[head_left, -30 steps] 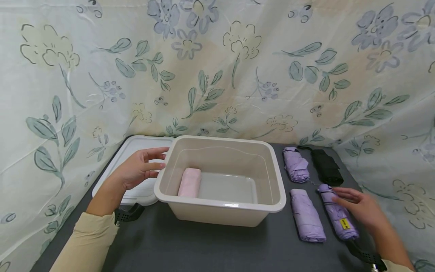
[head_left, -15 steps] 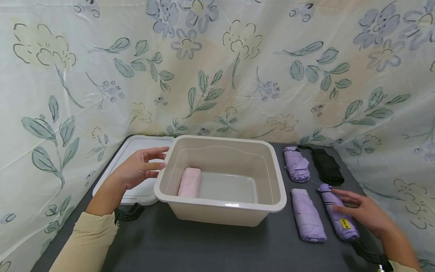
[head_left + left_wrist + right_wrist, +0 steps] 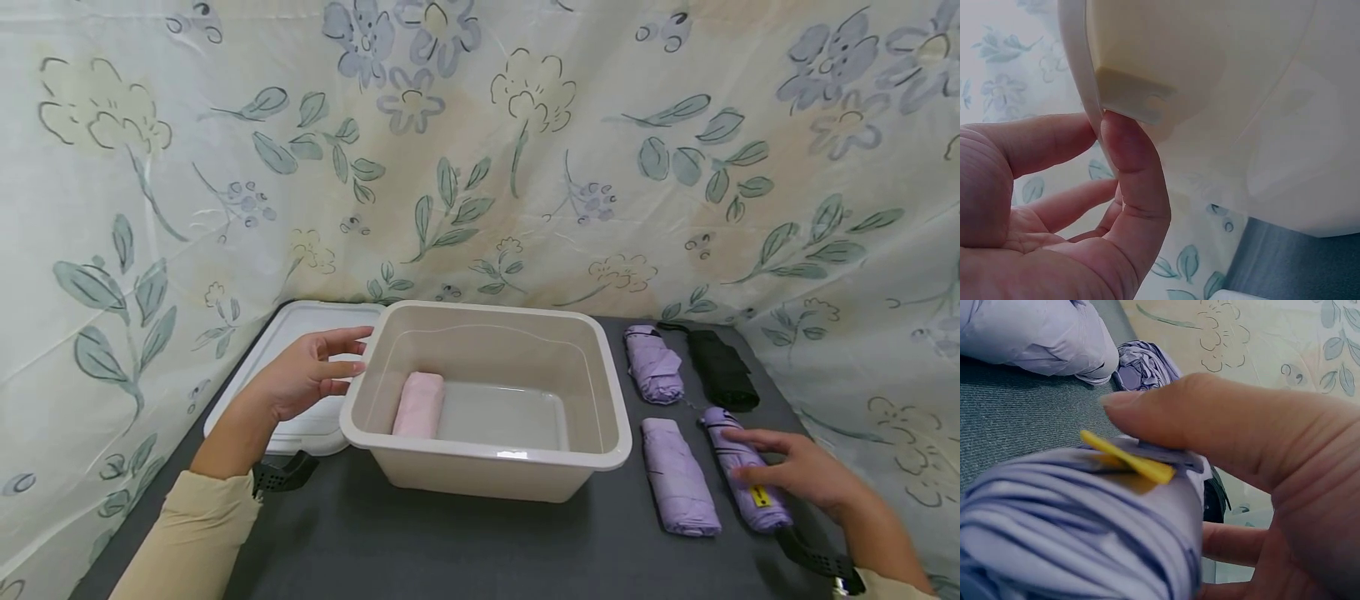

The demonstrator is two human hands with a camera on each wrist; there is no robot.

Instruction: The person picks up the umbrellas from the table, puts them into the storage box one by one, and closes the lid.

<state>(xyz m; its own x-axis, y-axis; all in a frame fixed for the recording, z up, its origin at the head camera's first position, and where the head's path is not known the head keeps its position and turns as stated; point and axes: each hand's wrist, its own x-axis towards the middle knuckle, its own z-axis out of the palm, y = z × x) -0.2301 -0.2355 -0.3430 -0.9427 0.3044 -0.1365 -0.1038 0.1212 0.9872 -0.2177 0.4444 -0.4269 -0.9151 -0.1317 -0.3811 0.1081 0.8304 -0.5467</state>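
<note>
The left hand [image 3: 311, 375] holds the left rim of a beige plastic bin [image 3: 487, 479], its fingertips at the lip in the left wrist view. Inside, at the bin's left end, lies a rolled pink bundle [image 3: 419, 405], like a folded umbrella. At the far right the right hand [image 3: 806, 467] rests over a folded purple umbrella [image 3: 726, 421] with a yellow tag [image 3: 761, 497]. In the right wrist view the thumb [image 3: 1166, 412] lies across the umbrella's top near that tag. The other fingers show partly behind it.
Left of the right hand lies a plain lilac folded umbrella [image 3: 678, 479]. Behind are another purple folded umbrella [image 3: 654, 367] and a black one [image 3: 722, 367]. A white lid [image 3: 247, 392] lies left of the bin on the dark table [image 3: 465, 550]. Floral fabric [image 3: 480, 142] hangs around the back and sides.
The right hand has shifted slightly along the purple umbrella toward its yellow tag, the thumb now close to it. The left hand, bin and umbrellas stay in place.
</note>
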